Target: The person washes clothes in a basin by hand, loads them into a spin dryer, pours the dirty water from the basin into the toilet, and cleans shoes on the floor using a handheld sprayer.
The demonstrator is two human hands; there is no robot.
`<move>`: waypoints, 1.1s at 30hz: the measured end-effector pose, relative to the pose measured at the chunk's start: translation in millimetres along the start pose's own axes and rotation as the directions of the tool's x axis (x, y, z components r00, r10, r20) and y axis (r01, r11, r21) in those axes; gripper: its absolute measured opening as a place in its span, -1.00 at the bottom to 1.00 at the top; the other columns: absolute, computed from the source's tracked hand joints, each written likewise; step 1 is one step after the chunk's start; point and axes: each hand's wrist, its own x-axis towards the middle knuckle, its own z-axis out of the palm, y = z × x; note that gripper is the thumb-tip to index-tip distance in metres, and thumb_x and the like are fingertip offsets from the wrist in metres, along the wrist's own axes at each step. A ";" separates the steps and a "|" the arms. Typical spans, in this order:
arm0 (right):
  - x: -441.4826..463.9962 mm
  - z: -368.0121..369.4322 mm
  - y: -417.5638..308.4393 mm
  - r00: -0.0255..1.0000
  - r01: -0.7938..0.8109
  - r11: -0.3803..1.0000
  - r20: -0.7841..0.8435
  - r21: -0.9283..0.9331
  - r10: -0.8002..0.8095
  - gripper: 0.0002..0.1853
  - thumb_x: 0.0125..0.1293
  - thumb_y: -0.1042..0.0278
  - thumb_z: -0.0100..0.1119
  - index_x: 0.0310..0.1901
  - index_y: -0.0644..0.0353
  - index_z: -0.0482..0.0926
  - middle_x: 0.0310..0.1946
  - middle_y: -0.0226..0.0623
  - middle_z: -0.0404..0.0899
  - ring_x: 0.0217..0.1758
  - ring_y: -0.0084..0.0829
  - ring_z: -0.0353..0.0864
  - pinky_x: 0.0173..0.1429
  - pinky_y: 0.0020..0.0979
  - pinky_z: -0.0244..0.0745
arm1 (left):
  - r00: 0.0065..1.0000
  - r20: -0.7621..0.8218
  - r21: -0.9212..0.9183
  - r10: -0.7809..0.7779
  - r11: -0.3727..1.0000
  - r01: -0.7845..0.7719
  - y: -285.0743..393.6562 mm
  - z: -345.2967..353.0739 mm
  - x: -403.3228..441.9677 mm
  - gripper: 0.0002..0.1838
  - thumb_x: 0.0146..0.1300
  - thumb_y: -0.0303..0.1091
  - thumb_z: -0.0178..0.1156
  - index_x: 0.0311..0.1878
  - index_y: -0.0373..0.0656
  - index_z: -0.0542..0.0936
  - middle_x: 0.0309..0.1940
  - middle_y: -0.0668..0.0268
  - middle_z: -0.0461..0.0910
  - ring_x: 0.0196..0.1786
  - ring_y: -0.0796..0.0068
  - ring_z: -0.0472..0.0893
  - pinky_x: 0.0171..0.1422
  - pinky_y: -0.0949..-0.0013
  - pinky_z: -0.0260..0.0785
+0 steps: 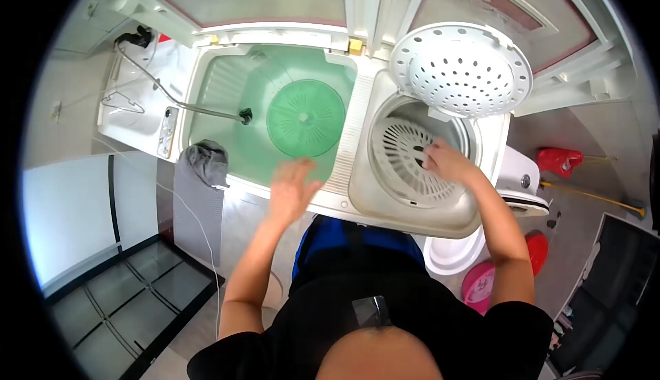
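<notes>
A twin-tub washing machine stands with both lids raised. My right hand (445,162) pinches the perforated inner disc (405,153) at its slots; this disc lies tilted in the spin tub (462,131). Above that tub, a white perforated lid (462,71) is swung up on its hinge. My left hand (292,186), slightly blurred, is held over the front edge of the green wash tub (230,150) with its fingers apart and nothing in it. Water appears to fill the wash tub, where the round green agitator (305,118) shows at the bottom.
A grey hose (180,103) reaches into the wash tub from the left. A grey cloth (205,163) hangs on the front left corner, beside a phone (166,132). On the right are a toilet (519,177), a red bag (560,162) and a pink basin (478,286).
</notes>
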 end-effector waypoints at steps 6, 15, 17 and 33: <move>133.9 104.0 86.8 0.886 -0.251 0.748 0.166 -0.614 0.434 -0.66 0.25 0.28 0.14 0.00 0.30 0.54 0.26 0.07 0.22 0.20 -0.05 0.42 0.13 -0.16 0.43 | 0.988 -0.048 0.294 -0.144 0.944 0.152 -25.9 29.1 8.4 -0.77 0.14 -0.24 0.23 -0.21 -0.18 0.57 -0.27 0.18 0.60 -0.19 0.15 0.56 -0.03 0.13 0.37; 135.8 97.2 36.6 0.970 -0.142 0.825 0.091 -0.547 0.227 -0.03 -0.03 0.04 0.46 0.42 -0.13 0.11 0.47 -0.06 -0.15 0.41 0.13 0.09 0.12 0.15 0.46 | 0.966 -0.219 0.253 -0.135 0.949 0.190 -30.1 27.5 2.2 -0.87 -0.01 -0.35 0.28 -0.52 -0.15 0.55 -0.54 0.25 0.55 -0.45 0.22 0.56 -0.30 0.22 0.41; 140.7 108.0 41.7 0.963 0.016 0.728 0.206 -0.685 0.173 0.10 -0.12 0.00 0.50 0.44 -0.32 -0.02 0.48 -0.12 -0.21 0.45 0.19 -0.07 0.11 0.29 0.41 | 0.964 -0.228 0.254 -0.140 0.947 0.197 -31.3 26.8 3.0 -0.87 -0.02 -0.34 0.29 -0.52 -0.14 0.54 -0.55 0.25 0.54 -0.46 0.23 0.55 -0.32 0.23 0.40; 247.0 221.0 124.3 0.899 0.014 0.753 0.338 -0.657 0.278 -0.27 -0.03 0.14 0.45 0.23 -0.03 0.37 0.28 -0.14 0.26 0.36 0.04 0.17 0.16 0.04 0.43 | 0.975 -0.166 0.275 -0.151 0.942 0.193 -39.1 25.7 0.3 -0.80 -0.08 -0.30 0.29 -0.58 -0.12 0.45 -0.63 0.34 0.41 -0.54 0.32 0.49 -0.41 0.34 0.36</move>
